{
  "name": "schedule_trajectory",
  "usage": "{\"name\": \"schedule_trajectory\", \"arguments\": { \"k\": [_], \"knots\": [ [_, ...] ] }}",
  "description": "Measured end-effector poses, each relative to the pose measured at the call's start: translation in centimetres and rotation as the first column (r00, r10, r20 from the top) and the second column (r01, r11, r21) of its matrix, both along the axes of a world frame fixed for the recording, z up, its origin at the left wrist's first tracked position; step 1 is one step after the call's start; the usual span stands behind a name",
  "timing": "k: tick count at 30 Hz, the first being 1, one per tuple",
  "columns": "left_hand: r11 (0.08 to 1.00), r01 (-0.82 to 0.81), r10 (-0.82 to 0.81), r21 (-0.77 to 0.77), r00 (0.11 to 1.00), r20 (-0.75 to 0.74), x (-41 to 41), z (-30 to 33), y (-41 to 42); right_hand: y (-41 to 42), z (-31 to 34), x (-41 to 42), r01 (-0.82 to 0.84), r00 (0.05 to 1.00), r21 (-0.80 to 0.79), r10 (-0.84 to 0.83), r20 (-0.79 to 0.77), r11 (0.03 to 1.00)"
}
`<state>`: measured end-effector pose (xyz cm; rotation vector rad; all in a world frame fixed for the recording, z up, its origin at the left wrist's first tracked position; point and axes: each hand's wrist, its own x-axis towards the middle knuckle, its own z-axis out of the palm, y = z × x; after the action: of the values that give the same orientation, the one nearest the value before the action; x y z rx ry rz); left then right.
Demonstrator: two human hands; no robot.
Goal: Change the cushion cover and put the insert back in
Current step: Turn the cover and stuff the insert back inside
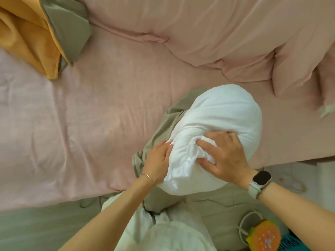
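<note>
The right hand point(223, 156) bunches up a fold of the white insert point(217, 127), squeezing it small, probably so it fits. The left hand point(159, 161) lies flat, fingers straight, against the insert's side beside the green cover point(157, 136), at the pink bed's point(90, 115) edge.

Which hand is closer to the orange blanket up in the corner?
The left hand. It presses the white insert's left side, on the same side as the orange blanket. The right hand grips the insert's bunched fabric, farther right and away from the blanket.
</note>
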<state>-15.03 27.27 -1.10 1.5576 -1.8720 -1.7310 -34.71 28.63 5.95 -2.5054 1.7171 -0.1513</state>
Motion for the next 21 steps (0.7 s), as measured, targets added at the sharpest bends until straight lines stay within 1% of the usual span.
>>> {"name": "schedule_trajectory", "arguments": {
  "k": [1, 2, 3, 4, 5, 6, 8, 9, 10, 11, 12, 13, 14, 15, 16, 17, 18, 20, 21],
  "knots": [
    [1.000, 0.008, -0.008, -0.003, 1.000, 0.005, -0.4, -0.2, 0.3, -0.6, 0.7, 0.1, -0.043, 0.998, -0.032, 0.044, 0.037, 0.999],
    [1.000, -0.011, 0.011, 0.012, 1.000, 0.011, -0.3, -0.3, 0.6, -1.4, 1.2, 0.4, -0.096, 0.994, -0.037, 0.098, 0.042, 0.995],
    [0.999, 0.023, -0.024, 0.030, 0.999, 0.033, -0.1, -0.2, 0.7, -2.4, 1.4, 1.0, -0.152, 0.988, -0.013, 0.152, 0.027, 0.988],
    [0.996, 0.020, -0.019, 0.092, 1.000, -0.007, 0.3, -0.2, 0.5, -3.4, 1.2, 1.5, -0.200, 0.980, 0.034, 0.200, 0.005, 0.979],
    [0.976, 0.033, -0.012, 0.217, 0.995, -0.096, 0.9, 0.2, 0.1, -4.1, 0.7, 1.9, -0.235, 0.971, 0.087, 0.237, -0.016, 0.968],
    [0.940, 0.012, 0.035, 0.342, 0.991, -0.129, 1.5, 0.3, -0.5, -4.3, 0.0, 2.0, -0.257, 0.964, 0.136, 0.264, -0.036, 0.957],
    [0.896, -0.063, 0.124, 0.440, 0.986, -0.111, 4.1, 0.2, -2.5, -3.4, -1.3, 1.7, -0.258, 0.955, 0.231, 0.283, -0.085, 0.938],
    [0.864, -0.127, 0.226, 0.487, 0.962, -0.150, 5.4, 0.2, -3.7, -2.5, -2.0, 1.3, -0.248, 0.952, 0.261, 0.285, -0.115, 0.933],
    [0.820, -0.201, 0.331, 0.536, 0.930, -0.157, 6.5, -0.3, -4.3, -1.4, -2.5, 1.1, -0.237, 0.948, 0.275, 0.284, -0.147, 0.932],
    [0.801, -0.229, 0.386, 0.553, 0.904, -0.186, 7.3, -0.8, -5.0, -0.6, -2.9, 1.0, -0.222, 0.943, 0.283, 0.279, -0.180, 0.933],
    [0.810, -0.231, 0.373, 0.538, 0.912, -0.171, 7.5, -1.0, -5.1, -0.3, -3.1, 1.0, -0.202, 0.941, 0.283, 0.266, -0.208, 0.937],
    [0.838, -0.218, 0.356, 0.500, 0.913, -0.199, 7.0, -0.7, -5.0, -0.3, -3.2, 1.3, -0.184, 0.942, 0.280, 0.250, -0.224, 0.942],
    [0.895, -0.206, 0.310, 0.396, 0.925, -0.219, 6.2, -0.2, -4.4, -0.7, -3.4, 1.6, -0.179, 0.944, 0.269, 0.242, -0.223, 0.946],
    [0.960, -0.178, 0.232, 0.217, 0.939, -0.255, 5.0, 0.3, -3.6, -1.2, -3.5, 2.0, -0.180, 0.948, 0.263, 0.238, -0.210, 0.948],
    [0.992, -0.124, 0.128, 0.033, 0.954, -0.269, 3.8, 0.7, -2.7, -1.7, -3.7, 2.3, -0.189, 0.952, 0.252, 0.239, -0.189, 0.949],
    [0.989, -0.065, 0.029, -0.135, 0.966, -0.257, 2.8, 0.6, -1.6, -2.2, -3.7, 2.3, -0.198, 0.956, 0.236, 0.241, -0.169, 0.951],
    [0.970, -0.027, -0.025, -0.240, 0.977, -0.213, 2.1, 0.1, -0.4, -2.4, -3.6, 2.0, -0.204, 0.960, 0.221, 0.240, -0.148, 0.954],
    [0.928, 0.035, -0.078, -0.370, 0.992, -0.101, 1.5, -1.4, 1.0, -2.4, -2.7, 1.4, -0.174, 0.980, 0.170, 0.187, -0.063, 0.970],
    [0.905, 0.104, -0.119, -0.412, 0.993, -0.011, 1.0, -2.0, 1.3, -2.3, -2.2, 1.2, -0.159, 0.987, 0.116, 0.159, 0.011, 0.980]
  ]
}}
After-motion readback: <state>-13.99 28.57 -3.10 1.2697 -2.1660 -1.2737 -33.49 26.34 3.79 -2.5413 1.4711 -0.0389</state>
